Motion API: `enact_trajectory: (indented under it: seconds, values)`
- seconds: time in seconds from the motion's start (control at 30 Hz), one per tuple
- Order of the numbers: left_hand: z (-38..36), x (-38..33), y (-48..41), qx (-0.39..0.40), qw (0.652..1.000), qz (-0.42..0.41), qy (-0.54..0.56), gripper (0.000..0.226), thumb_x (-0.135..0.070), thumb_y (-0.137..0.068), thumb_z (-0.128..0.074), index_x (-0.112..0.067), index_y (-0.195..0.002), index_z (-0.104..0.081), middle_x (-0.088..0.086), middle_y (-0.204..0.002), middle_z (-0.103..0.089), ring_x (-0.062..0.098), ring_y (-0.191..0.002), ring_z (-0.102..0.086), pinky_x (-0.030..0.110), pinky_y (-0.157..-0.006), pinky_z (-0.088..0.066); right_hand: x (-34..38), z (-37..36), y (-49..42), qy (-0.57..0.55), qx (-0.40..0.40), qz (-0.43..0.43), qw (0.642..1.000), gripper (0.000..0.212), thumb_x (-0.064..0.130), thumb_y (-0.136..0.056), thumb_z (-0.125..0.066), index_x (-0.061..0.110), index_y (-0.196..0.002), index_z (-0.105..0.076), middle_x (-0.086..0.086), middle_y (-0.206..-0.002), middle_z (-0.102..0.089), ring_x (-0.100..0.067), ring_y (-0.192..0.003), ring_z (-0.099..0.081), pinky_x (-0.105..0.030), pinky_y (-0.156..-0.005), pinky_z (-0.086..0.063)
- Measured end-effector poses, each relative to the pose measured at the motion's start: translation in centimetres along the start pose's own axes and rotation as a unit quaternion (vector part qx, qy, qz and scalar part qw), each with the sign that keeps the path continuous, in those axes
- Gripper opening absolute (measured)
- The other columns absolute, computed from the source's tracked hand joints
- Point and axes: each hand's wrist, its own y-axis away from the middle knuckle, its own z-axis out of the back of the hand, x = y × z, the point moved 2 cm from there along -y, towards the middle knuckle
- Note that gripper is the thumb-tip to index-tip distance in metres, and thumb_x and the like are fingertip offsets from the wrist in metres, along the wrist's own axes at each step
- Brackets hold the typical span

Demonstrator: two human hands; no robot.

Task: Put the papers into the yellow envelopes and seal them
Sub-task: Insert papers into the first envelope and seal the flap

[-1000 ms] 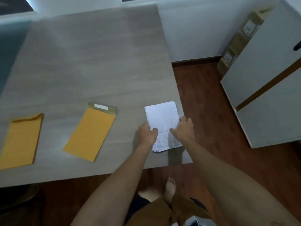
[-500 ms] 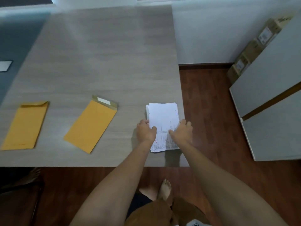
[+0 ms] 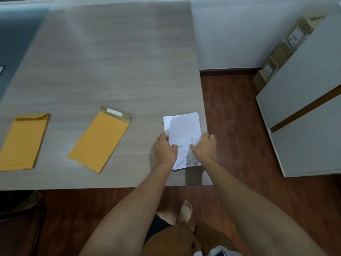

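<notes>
Papers: a stack of white printed sheets lies at the right end of the bench, close to its near corner — the top sheet sits slightly askew on the rest, so the hands appear to be separating it from the pile.
Left hand: the left hand presses on the stack's left edge, thumb over the print, probably to pin the lower sheets.
Right hand: the right hand curls over the right edge, fingers narrow around the top sheet's margin — whether it has lifted cannot be told.
Nearer envelope: a yellow paper envelope with its flap open lies tilted left of the stack, mouth away from the person, ready to fill.
Farther envelope: a second yellow paper envelope lies well apart, at the left end.
Bench: the pale grey wood-grain bench carries all three.
</notes>
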Motion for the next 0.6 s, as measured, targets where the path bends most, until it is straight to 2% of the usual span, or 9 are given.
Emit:
enact_trajectory:
  seconds: [0.17,0.33,0.4,0.47,0.6]
  values:
    - [-0.1,-0.1,-0.5,-0.005,1.000,0.003,0.015,0.023,-0.006,-0.081,-0.066,-0.015,-0.097,-0.053,0.001,-0.099,-0.063,0.023,-0.092,-0.060,0.040,-0.081,-0.052,0.0,0.0,0.1,0.001,0.001,-0.002,1.000,0.060,0.033,-0.085,-0.071,0.010,-0.131,-0.042,-0.010,-0.127,-0.042,-0.027,-0.120,-0.044,-0.034,-0.090,-0.045]
    - [-0.3,-0.6,-1.9,0.017,1.000,0.005,0.016,0.006,-0.009,-0.084,-0.066,-0.005,-0.089,-0.065,0.009,-0.094,-0.068,0.027,-0.089,-0.063,0.037,-0.080,-0.053,-0.3,0.1,0.1,-0.009,0.005,-0.004,1.000,0.060,0.035,-0.085,-0.070,0.014,-0.133,-0.041,-0.006,-0.127,-0.042,-0.025,-0.120,-0.044,-0.032,-0.089,-0.046]
    - [-0.5,-0.8,-2.0,0.036,0.999,0.007,0.024,0.011,-0.012,-0.084,-0.066,-0.001,-0.085,-0.067,0.012,-0.092,-0.069,0.028,-0.084,-0.064,0.036,-0.076,-0.054,-0.5,0.0,0.1,-0.014,0.004,-0.007,1.000,0.060,0.036,-0.084,-0.070,0.016,-0.134,-0.042,-0.006,-0.128,-0.043,-0.024,-0.120,-0.044,-0.032,-0.090,-0.047]
    - [-0.3,-1.1,-1.8,0.056,0.997,0.013,0.051,0.010,-0.011,-0.084,-0.066,-0.003,-0.089,-0.068,0.012,-0.097,-0.070,0.027,-0.085,-0.065,0.031,-0.072,-0.053,-0.6,0.0,0.2,-0.022,0.004,-0.011,1.000,0.060,0.036,-0.084,-0.070,0.015,-0.134,-0.043,-0.006,-0.128,-0.043,-0.024,-0.120,-0.044,-0.033,-0.091,-0.046]
    - [-0.3,-1.4,-1.2,0.079,0.992,0.033,0.088,0.024,-0.008,-0.091,-0.061,-0.005,-0.115,-0.060,0.009,-0.113,-0.065,0.028,-0.102,-0.064,0.028,-0.078,-0.049,-0.5,0.2,0.5,-0.043,-0.006,-0.014,0.999,0.056,0.035,-0.084,-0.070,0.016,-0.131,-0.047,-0.005,-0.128,-0.045,-0.022,-0.119,-0.044,-0.031,-0.089,-0.043]
